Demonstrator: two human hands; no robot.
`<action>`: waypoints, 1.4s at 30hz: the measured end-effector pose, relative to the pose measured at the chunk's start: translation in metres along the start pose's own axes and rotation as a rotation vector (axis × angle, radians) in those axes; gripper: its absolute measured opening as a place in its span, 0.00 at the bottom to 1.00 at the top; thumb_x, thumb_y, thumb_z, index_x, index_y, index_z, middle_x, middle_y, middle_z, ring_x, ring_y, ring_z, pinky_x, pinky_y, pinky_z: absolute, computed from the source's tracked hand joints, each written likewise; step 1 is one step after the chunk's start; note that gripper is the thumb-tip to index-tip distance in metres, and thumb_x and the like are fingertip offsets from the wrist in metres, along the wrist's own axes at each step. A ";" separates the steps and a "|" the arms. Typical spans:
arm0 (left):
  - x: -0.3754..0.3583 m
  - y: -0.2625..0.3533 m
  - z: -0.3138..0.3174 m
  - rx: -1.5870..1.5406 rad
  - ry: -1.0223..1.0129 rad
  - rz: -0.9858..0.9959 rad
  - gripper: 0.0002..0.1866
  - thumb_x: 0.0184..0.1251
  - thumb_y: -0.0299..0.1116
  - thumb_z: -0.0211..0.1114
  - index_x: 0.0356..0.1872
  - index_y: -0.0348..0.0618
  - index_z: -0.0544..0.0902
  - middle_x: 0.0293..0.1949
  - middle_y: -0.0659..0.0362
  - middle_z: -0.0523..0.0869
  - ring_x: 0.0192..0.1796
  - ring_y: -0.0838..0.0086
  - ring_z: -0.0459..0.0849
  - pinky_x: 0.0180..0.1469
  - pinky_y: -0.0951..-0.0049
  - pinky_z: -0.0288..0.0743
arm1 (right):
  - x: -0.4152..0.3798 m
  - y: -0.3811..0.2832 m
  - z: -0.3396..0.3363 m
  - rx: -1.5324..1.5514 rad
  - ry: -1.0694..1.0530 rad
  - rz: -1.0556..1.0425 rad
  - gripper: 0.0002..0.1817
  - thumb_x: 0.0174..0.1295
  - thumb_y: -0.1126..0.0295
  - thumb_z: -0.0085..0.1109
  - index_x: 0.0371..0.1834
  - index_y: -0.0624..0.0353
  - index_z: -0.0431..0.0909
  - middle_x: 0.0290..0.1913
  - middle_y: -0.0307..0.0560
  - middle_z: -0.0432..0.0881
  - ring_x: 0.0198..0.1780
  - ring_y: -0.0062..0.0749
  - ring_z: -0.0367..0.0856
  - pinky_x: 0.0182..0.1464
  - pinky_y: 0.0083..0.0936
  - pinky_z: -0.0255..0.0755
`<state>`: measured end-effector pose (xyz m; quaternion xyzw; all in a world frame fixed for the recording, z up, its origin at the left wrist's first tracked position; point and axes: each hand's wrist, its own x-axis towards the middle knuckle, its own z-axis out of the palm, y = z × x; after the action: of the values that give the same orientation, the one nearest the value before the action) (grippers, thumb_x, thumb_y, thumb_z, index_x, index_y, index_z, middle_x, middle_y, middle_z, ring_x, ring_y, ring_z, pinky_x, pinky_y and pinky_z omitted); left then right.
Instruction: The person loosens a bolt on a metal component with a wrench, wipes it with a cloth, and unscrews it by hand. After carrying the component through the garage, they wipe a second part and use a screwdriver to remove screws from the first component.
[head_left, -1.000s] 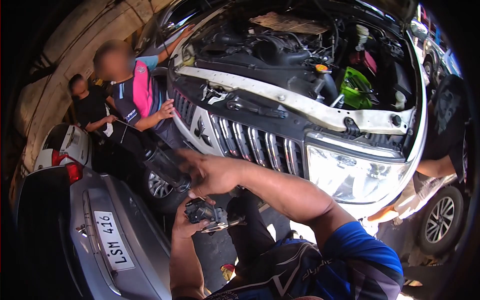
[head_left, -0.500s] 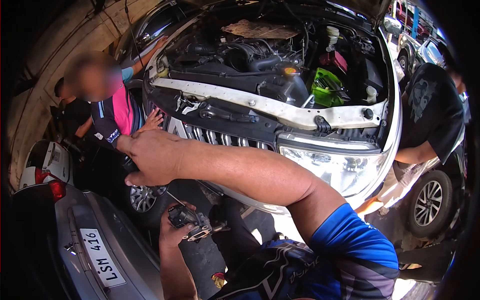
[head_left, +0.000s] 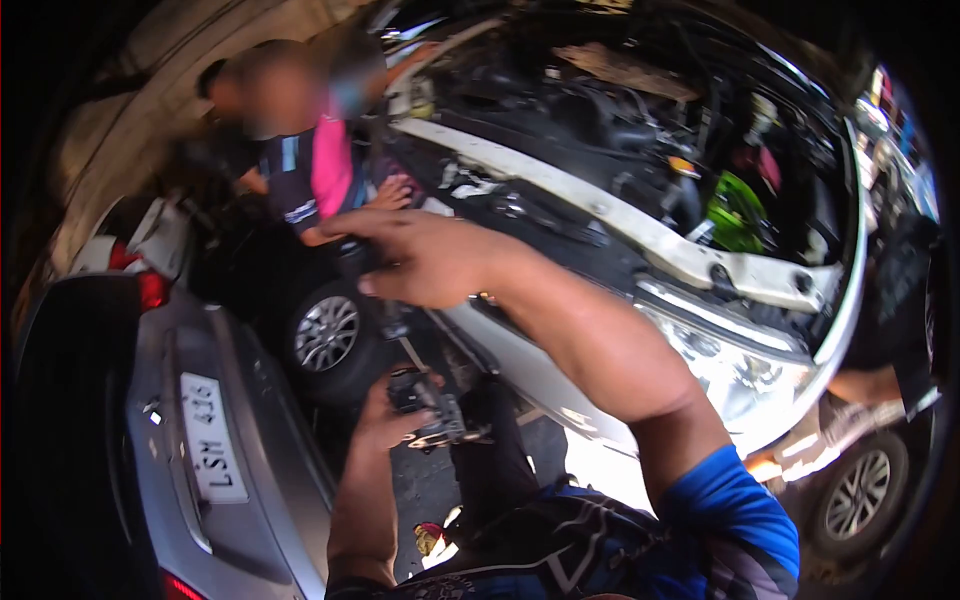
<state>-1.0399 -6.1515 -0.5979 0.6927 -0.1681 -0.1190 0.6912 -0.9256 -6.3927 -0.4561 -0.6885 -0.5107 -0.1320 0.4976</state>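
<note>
My left hand (head_left: 380,412) grips a small metal engine part (head_left: 440,425) with a dark housing and a flange with holes, held low in front of my legs. Above it, my right hand (head_left: 435,258) reaches across to the left with its fingers curled round a dark, roughly cylindrical object (head_left: 352,258); I cannot tell its kind. A thin pale line slants between that object and the engine part. The white car's grille and bumper lie behind my right forearm.
The white car's engine bay (head_left: 600,120) is exposed, with a green container (head_left: 735,213) inside. A grey car (head_left: 250,430) stands close on the left. A person in a pink and dark shirt (head_left: 330,170) leans at the car's front; another person (head_left: 890,300) is at the right.
The view has swung left, so the scene sits further right and is blurred. My right hand remains above the engine part, which stays in my left hand.
</note>
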 end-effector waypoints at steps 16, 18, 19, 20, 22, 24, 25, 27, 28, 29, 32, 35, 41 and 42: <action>0.010 -0.022 0.022 -0.001 -0.037 -0.052 0.40 0.47 0.21 0.78 0.65 0.38 0.68 0.53 0.51 0.84 0.56 0.69 0.83 0.61 0.63 0.77 | -0.034 0.012 0.042 0.633 0.419 0.241 0.31 0.65 0.84 0.59 0.70 0.60 0.61 0.52 0.46 0.75 0.43 0.24 0.80 0.44 0.24 0.77; 0.001 -0.037 0.016 0.050 0.051 -0.031 0.43 0.47 0.19 0.78 0.67 0.39 0.65 0.54 0.51 0.84 0.57 0.68 0.83 0.63 0.62 0.77 | -0.032 0.008 0.037 0.604 0.538 0.244 0.30 0.65 0.85 0.57 0.70 0.59 0.60 0.46 0.45 0.78 0.35 0.23 0.80 0.38 0.23 0.77; 0.004 -0.038 0.008 0.144 0.053 -0.018 0.46 0.46 0.17 0.77 0.69 0.40 0.63 0.56 0.50 0.83 0.59 0.68 0.82 0.64 0.62 0.76 | -0.024 0.001 0.021 0.594 0.544 0.269 0.29 0.66 0.85 0.56 0.69 0.59 0.61 0.43 0.44 0.79 0.34 0.24 0.80 0.36 0.24 0.77; 0.013 -0.026 0.009 0.005 0.051 -0.034 0.48 0.45 0.18 0.78 0.70 0.42 0.62 0.56 0.50 0.82 0.60 0.67 0.81 0.64 0.61 0.76 | -0.018 0.003 0.012 0.657 0.571 0.220 0.28 0.66 0.82 0.57 0.69 0.59 0.61 0.42 0.46 0.79 0.32 0.26 0.81 0.36 0.25 0.77; -0.008 -0.037 0.000 0.205 0.048 -0.039 0.53 0.42 0.20 0.81 0.72 0.42 0.60 0.57 0.51 0.82 0.60 0.69 0.81 0.64 0.63 0.76 | -0.026 -0.004 0.022 0.695 0.546 0.252 0.26 0.68 0.79 0.57 0.68 0.60 0.61 0.37 0.48 0.80 0.31 0.29 0.83 0.34 0.27 0.79; 0.001 -0.022 -0.001 0.276 0.026 -0.057 0.55 0.40 0.22 0.83 0.73 0.41 0.59 0.55 0.54 0.82 0.58 0.70 0.82 0.64 0.64 0.76 | -0.023 -0.017 0.019 0.760 0.560 0.224 0.26 0.67 0.80 0.57 0.67 0.60 0.62 0.37 0.48 0.80 0.32 0.29 0.83 0.33 0.28 0.80; 0.011 -0.018 -0.001 0.270 0.015 -0.043 0.55 0.40 0.22 0.83 0.73 0.41 0.59 0.54 0.54 0.82 0.57 0.70 0.82 0.64 0.64 0.76 | -0.024 -0.020 0.017 0.807 0.494 0.258 0.27 0.67 0.82 0.56 0.68 0.59 0.61 0.43 0.48 0.81 0.34 0.27 0.82 0.35 0.26 0.79; 0.016 -0.013 0.005 0.233 0.009 -0.044 0.54 0.40 0.23 0.83 0.72 0.41 0.60 0.54 0.54 0.83 0.57 0.70 0.82 0.64 0.64 0.76 | -0.028 -0.024 0.018 0.867 0.406 0.287 0.29 0.66 0.84 0.55 0.70 0.57 0.59 0.51 0.46 0.82 0.34 0.23 0.81 0.37 0.22 0.78; 0.017 -0.009 0.010 0.202 0.014 -0.058 0.54 0.40 0.23 0.83 0.72 0.41 0.61 0.54 0.54 0.83 0.57 0.70 0.82 0.63 0.64 0.76 | -0.030 -0.026 0.021 0.880 0.384 0.284 0.30 0.66 0.85 0.54 0.70 0.57 0.58 0.54 0.46 0.83 0.34 0.21 0.80 0.37 0.21 0.77; 0.016 -0.009 0.012 0.171 0.020 -0.073 0.54 0.40 0.23 0.83 0.72 0.41 0.61 0.54 0.54 0.83 0.56 0.70 0.83 0.63 0.64 0.76 | -0.029 -0.028 0.026 0.860 0.407 0.245 0.30 0.67 0.85 0.53 0.70 0.56 0.57 0.54 0.45 0.83 0.31 0.20 0.78 0.34 0.20 0.75; 0.014 -0.011 0.011 0.186 0.047 -0.065 0.53 0.40 0.23 0.83 0.72 0.41 0.62 0.54 0.54 0.83 0.56 0.71 0.83 0.63 0.64 0.77 | -0.028 -0.026 0.034 0.801 0.417 0.200 0.29 0.67 0.85 0.52 0.69 0.57 0.57 0.58 0.45 0.83 0.30 0.17 0.76 0.33 0.18 0.74; 0.024 -0.009 0.006 0.163 0.033 -0.045 0.53 0.41 0.22 0.83 0.72 0.41 0.62 0.55 0.54 0.83 0.56 0.70 0.83 0.63 0.64 0.77 | -0.025 -0.018 0.038 0.810 0.437 0.175 0.27 0.67 0.85 0.54 0.67 0.57 0.60 0.53 0.46 0.82 0.30 0.19 0.78 0.32 0.19 0.75; 0.035 0.008 0.020 0.040 0.036 -0.051 0.46 0.47 0.14 0.75 0.70 0.41 0.63 0.54 0.54 0.80 0.58 0.71 0.81 0.64 0.62 0.75 | -0.022 -0.020 0.026 0.739 0.417 0.263 0.28 0.66 0.85 0.54 0.68 0.56 0.60 0.38 0.43 0.77 0.33 0.23 0.79 0.35 0.24 0.76; 0.031 -0.004 0.019 0.056 0.020 -0.030 0.46 0.48 0.14 0.75 0.70 0.41 0.62 0.55 0.54 0.80 0.58 0.70 0.81 0.65 0.61 0.75 | -0.024 -0.017 0.030 0.757 0.408 0.272 0.29 0.66 0.84 0.54 0.69 0.56 0.60 0.39 0.42 0.77 0.34 0.23 0.79 0.36 0.24 0.76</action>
<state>-1.0188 -6.1808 -0.5997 0.7152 -0.1542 -0.1177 0.6714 -0.9597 -6.3821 -0.4771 -0.4787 -0.3193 -0.0025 0.8178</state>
